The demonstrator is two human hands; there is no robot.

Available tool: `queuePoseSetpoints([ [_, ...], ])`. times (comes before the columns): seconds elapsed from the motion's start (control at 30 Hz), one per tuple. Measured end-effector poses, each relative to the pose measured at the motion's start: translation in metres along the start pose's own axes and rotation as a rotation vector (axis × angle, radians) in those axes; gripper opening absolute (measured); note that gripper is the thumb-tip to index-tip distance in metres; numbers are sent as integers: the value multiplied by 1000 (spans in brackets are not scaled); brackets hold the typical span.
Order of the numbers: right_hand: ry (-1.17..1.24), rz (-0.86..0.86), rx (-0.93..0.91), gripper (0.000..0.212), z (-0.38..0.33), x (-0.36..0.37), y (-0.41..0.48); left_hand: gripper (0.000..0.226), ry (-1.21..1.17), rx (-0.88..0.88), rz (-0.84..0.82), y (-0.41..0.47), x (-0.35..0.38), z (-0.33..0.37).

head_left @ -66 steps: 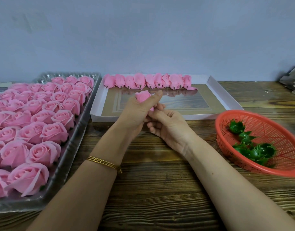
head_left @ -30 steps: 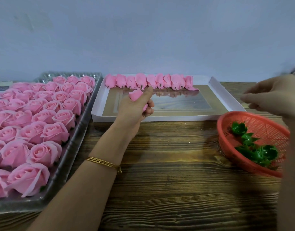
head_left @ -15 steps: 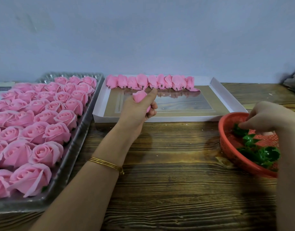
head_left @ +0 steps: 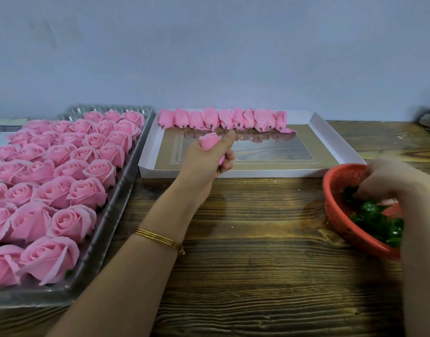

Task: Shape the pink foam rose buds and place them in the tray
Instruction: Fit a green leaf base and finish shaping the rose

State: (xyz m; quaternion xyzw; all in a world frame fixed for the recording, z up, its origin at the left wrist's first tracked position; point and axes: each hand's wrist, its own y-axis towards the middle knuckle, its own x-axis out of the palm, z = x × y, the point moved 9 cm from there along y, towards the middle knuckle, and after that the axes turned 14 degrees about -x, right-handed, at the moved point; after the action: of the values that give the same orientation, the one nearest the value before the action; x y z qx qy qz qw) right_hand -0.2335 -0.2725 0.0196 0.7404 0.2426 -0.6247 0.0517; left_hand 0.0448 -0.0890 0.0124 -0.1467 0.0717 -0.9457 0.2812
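Our left hand (head_left: 204, 166) clamps the rose bud (head_left: 209, 141) upright over the tray (head_left: 330, 145) while our right hand (head_left: 389, 181) reaches into the basket (head_left: 339, 215) for green calyxes (head_left: 375, 221), its grip hidden.

Dark-grained wooden table (head_left: 245, 263). Left: clear plastic tray (head_left: 109, 224), long side running near to far. Far middle: white cardboard tray (head_left: 233, 173), just beside plastic tray. Right edge: red plastic basket (head_left: 333, 210), near white tray's near-right corner. Far left: papers (head_left: 4, 122), partly hidden

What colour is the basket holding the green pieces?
Red-orange basket, seen best in the head view.
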Motion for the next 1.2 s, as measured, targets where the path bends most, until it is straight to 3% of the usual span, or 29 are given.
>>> queuePoseSetpoints([
  [0.1,22,-5,-11,4,0,-1,0,27,9,-2,-5,0,0,0],
  [0.2,37,-15,-29,20,-1,-3,-2,26,18,-1,-10,-1,0,1],
  [0.47,140,26,-105,18,-11,-10,-6,26,2,-12,0,-2,1,1],
  [0.63,293,85,-157,29,-13,-17,-10,26,14,-10,-5,-1,1,0],
  [0.8,371,77,-176,8,-13,-16,-13,32,29,4,-26,0,2,-1],
  [0.97,601,62,-126,43,-16,-9,-15,41,37,9,-40,0,4,-2],
  [1.03,701,88,-85,34,-15,-8,-15,41,39,4,-38,-1,4,-2],
  [1.2,630,69,-93,14,-14,-12,-14,42,54,-9,-39,-2,4,-1],
])
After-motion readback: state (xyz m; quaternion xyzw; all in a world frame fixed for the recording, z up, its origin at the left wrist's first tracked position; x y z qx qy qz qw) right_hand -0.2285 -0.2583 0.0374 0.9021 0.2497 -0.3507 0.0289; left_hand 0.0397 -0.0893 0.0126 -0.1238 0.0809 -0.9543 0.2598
